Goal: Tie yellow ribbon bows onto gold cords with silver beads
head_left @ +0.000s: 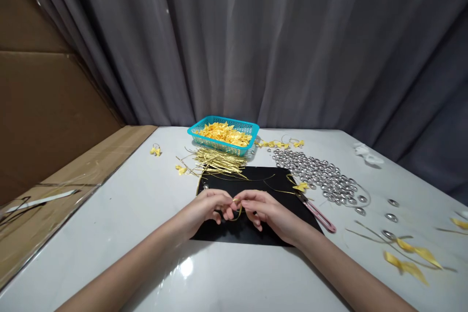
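Observation:
My left hand (209, 207) and my right hand (263, 209) meet over a black mat (252, 234) near the table's middle. Both are closed in a pinch on a small yellow ribbon piece with a thin gold wire (237, 207) between their fingertips. A loop of the wire hangs just below the fingers onto the mat. More loose gold wire strands (278, 189) lie across the mat's far side, beside a small yellow bow (301, 186).
A teal basket (223, 135) of yellow ribbon pieces stands behind the mat, with a bundle of gold wires (219, 161) before it. Several silver round pieces (321, 175) spread to the right. Pink-handled scissors (317, 213) lie at the mat's right edge. Yellow bows (409, 256) lie front right. Cardboard (54, 190) borders the left.

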Demonstrator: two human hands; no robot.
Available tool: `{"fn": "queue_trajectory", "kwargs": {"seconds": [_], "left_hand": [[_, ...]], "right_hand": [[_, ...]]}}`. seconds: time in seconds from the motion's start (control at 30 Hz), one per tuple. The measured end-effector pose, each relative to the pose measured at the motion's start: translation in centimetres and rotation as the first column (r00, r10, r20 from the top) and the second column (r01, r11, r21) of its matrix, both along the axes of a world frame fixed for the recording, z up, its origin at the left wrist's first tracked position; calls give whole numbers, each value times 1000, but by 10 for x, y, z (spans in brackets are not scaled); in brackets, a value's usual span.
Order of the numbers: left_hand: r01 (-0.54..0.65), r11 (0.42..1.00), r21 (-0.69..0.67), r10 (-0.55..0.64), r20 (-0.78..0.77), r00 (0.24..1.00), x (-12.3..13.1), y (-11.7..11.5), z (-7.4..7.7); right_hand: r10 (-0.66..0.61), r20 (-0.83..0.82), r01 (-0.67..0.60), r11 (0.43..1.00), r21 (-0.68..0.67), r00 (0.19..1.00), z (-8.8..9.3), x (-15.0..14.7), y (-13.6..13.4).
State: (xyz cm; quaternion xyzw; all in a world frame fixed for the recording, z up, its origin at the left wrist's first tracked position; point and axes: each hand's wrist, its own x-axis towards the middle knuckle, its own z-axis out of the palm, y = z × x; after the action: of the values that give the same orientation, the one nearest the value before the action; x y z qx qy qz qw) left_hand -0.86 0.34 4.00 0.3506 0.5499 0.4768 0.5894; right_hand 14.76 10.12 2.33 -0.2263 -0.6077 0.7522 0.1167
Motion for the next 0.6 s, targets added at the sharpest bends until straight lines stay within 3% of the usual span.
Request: {"fn": "queue_trajectory", "kwargs": {"seconds": [0.3, 0.47, 0.6], "left_hand": [[-32, 999, -13, 34, 153, 988, -3, 0, -3], [-27, 1000, -4, 27, 149, 988, -3, 0, -5], [-24, 1000, -18, 27, 168, 985, -5, 1, -5]], "right_hand": [[-20, -62, 14, 996, -93, 998, -5, -1, 2], [-104, -62, 100, 993, -65, 993, -4, -3, 1], [-130, -78, 119, 984, -131, 988, -1, -4, 0]]}}
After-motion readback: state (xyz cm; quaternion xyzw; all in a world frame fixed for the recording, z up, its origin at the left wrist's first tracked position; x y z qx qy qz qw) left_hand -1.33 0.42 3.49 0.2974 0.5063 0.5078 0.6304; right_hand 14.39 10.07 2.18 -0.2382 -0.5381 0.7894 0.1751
